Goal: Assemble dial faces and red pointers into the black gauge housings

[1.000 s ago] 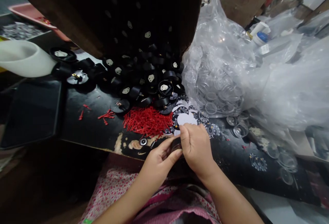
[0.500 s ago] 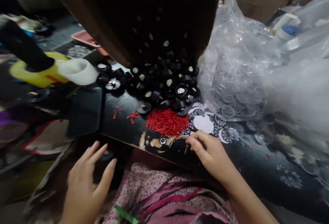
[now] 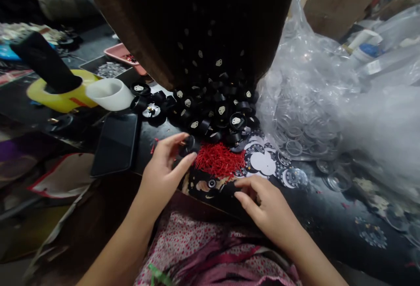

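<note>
My left hand (image 3: pixel 164 167) curls thumb and fingers around a black round gauge case (image 3: pixel 188 145) at the near left edge of the heap. My right hand (image 3: pixel 257 196) hovers over the table's front edge, thumb and forefinger slightly apart with nothing visible between them. Between my hands lie a small round metal part (image 3: pixel 211 184) and a pile of thin red pointers (image 3: pixel 218 159). Behind the pile is a heap of black gauge cases (image 3: pixel 221 110), several with pale inserts. Printed dial discs (image 3: pixel 262 162), some white side up, overlap right of the red pile.
A clear plastic bag (image 3: pixel 305 97) of transparent round covers stands at the right. Left are a dark phone-like slab (image 3: pixel 114 143), a white roll (image 3: pixel 110 94), a yellow tape roll (image 3: pixel 62 97) and a pink tray (image 3: pixel 121 51). A large dark container (image 3: pixel 197 5) overhangs the heap.
My left hand has come up from below the table edge to the gauge case. My right hand's fingertips have parted, and the small metal pin by them no longer shows. The view has shifted slightly.
</note>
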{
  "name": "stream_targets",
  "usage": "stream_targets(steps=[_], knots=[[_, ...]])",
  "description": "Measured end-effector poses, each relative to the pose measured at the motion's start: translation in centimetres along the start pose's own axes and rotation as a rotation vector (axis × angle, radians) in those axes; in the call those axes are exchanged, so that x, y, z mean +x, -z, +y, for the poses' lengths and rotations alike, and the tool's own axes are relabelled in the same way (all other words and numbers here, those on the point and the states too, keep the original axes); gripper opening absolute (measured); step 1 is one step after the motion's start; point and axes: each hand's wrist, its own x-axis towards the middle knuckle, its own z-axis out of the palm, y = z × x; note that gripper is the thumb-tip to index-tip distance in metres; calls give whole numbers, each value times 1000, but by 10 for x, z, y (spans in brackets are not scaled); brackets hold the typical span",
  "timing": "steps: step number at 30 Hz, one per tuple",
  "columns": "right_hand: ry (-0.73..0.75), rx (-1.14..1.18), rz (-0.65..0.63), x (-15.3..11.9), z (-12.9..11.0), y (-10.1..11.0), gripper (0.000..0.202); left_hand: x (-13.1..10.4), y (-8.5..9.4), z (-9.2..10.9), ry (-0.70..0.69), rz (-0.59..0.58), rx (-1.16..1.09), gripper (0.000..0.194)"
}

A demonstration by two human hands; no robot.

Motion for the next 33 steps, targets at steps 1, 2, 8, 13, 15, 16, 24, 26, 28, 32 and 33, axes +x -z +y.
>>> stream_targets(steps=[1, 2, 8, 13, 15, 16, 24, 26, 28, 32, 33], knots=[[69, -67, 50, 3, -2, -2, 29, -14, -6, 7, 134, -79, -204, 46], [139, -141, 96, 6, -3, -5, 43, -28, -14, 12, 270, -160, -373, 43], [122, -274, 212, 10, -8, -12, 52, -73, -59, 18, 626, -249, -784, 35], [76, -191, 147, -3, -2, -3, 53, -71, -62, 14, 700, -145, -812, 37], [74, -174, 138, -5, 9, 8, 43, -67, -60, 14, 705, -121, -879, 32], [35, -202, 158, -5, 16, 15, 38, -65, -59, 15, 705, -125, -919, 30], [-233, -452, 199, 19, 50, 30, 49, -66, -69, 22, 787, -186, -1041, 33], [-226, -473, 201, 24, 48, 25, 44, -67, -70, 20, 793, -181, -1022, 35], [-219, -469, 203, 27, 47, 23, 36, -67, -70, 18, 800, -202, -1000, 35], [-272, -239, 257, 24, 49, 29, 13, -67, -68, 19, 814, -224, -1006, 39], [-281, -164, 247, 21, 50, 32, 11, -67, -68, 20, 804, -218, -1019, 38]])
